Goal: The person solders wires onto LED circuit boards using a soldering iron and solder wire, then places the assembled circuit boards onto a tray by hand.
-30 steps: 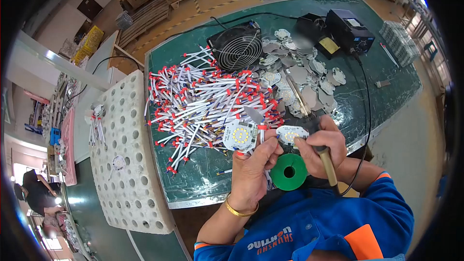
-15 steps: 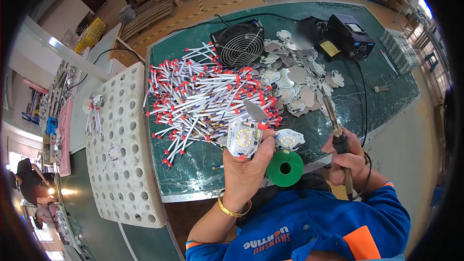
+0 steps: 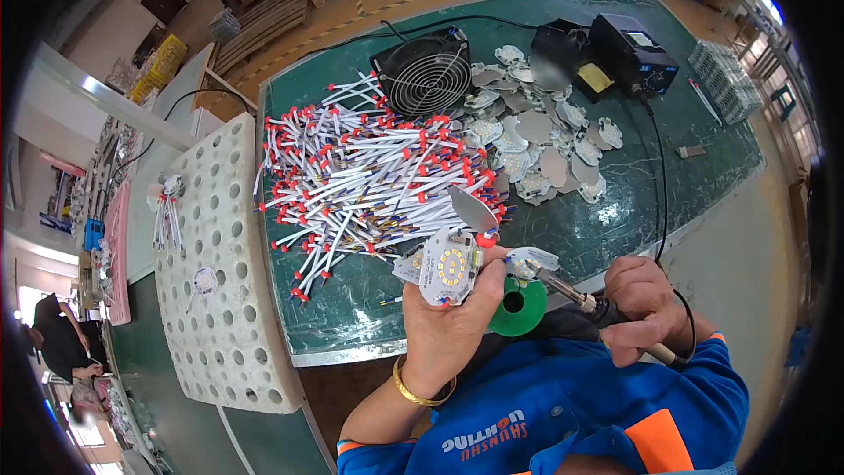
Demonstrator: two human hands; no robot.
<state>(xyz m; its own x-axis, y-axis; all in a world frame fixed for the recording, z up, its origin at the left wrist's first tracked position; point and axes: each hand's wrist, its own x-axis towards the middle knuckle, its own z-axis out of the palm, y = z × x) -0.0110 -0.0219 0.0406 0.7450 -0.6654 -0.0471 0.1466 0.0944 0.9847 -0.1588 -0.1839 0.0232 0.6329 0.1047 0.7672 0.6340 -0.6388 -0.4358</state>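
Several LED boards [image 3: 451, 269] are pinched in my left hand [image 3: 450, 321], at the near edge of the green table. Another small LED board [image 3: 531, 259] projects to the right of its fingertips. My right hand [image 3: 640, 308] is wrapped round a soldering iron [image 3: 573, 293], whose tip points left and meets the lower edge of that small board. Just below the board is a green solder spool [image 3: 519, 310]. Beyond my left hand lies a pile of white wires with red rings [image 3: 369, 176]. Loose boards [image 3: 541, 141] are heaped to the right of the wires.
A black fan [image 3: 427, 76] stands behind the wires. At the back right are a soldering station [image 3: 635, 57], its cable and a stack of metal racks [image 3: 725, 84]. A white foam tray with holes [image 3: 224, 273] lies at the left. Another person [image 3: 60, 339] is at the far left.
My right hand left the small board and moved right with the iron. The iron has since swung from pointing up to pointing left, its tip now at the small board.
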